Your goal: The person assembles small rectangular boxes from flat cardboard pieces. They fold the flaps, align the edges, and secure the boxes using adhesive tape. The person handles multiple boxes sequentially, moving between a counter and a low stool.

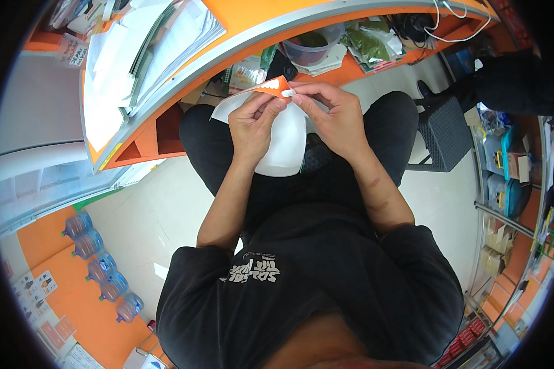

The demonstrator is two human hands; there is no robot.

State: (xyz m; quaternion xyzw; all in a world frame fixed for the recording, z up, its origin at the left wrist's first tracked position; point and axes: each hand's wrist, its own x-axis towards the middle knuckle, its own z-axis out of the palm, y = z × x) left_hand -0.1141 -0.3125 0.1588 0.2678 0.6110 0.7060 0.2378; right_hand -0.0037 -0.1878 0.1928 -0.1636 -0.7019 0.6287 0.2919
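A white sheet with an orange printed face hangs curled over my lap. My left hand is closed on it, thumb and fingers pinching just below its folded orange corner. Against that corner sits a small white piece; its kind is too small to make out. My right hand is closed too, its fingertips and thumb pressed together at the corner beside the white piece. The fingertips partly hide what they grip. Both hands meet above my knees, in front of the desk's edge.
An orange desk curves ahead, bearing stacked papers. Its lower shelf holds a clear plastic tub and bagged items. A dark woven stool and another person's leg are at right. Water bottles line the left.
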